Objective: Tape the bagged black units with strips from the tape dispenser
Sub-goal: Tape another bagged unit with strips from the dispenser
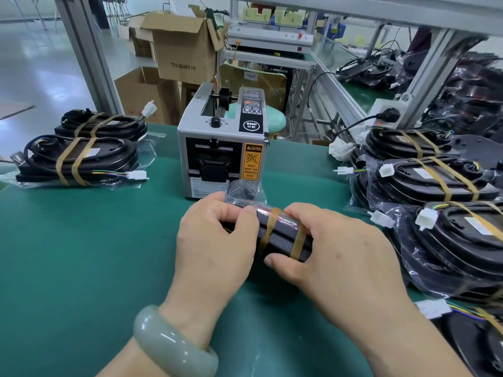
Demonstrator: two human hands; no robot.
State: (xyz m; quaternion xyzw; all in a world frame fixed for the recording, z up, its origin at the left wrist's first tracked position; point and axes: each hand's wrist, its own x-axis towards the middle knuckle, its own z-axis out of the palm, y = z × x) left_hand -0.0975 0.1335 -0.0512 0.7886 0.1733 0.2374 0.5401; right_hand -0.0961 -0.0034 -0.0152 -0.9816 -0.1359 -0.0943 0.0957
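1. Head view, looking down on a green table [81, 254]. We note both hands meeting on one bagged black unit [283, 240], which sits near the middle of the table, just in front of the tape dispenser [220, 142].
2. Left hand [217, 235]: fingers curled over the unit's left end, gripping it through the clear bag. A pale green bracelet [174, 346] sits on that wrist.
3. Right hand [334, 254]: fingers wrapped over the top of the unit's right end, thumb pressed along its near edge. It is also gripping.
4. Two brown tape strips cross the unit between the hands, one [272, 221] near the left fingertips and the other [298, 242] beside the right thumb. Loose bag plastic bunches up behind the unit, against the dispenser's front.
5. The dispenser is a grey box with an orange caution label [251, 161] on its front right side. We cannot tell whether a strip waits at its outlet.
6. Far left on the table: two bagged units, [81, 159] and behind it [103, 126], each banded with two brown strips, with white plugs on coloured wires sticking out.
7. Right edge: a pile of bagged units [449, 240], overlapping one another, also with brown strips across them.
8. Beyond the table: cardboard boxes [185, 47] and a green stool [275, 121] behind the dispenser.
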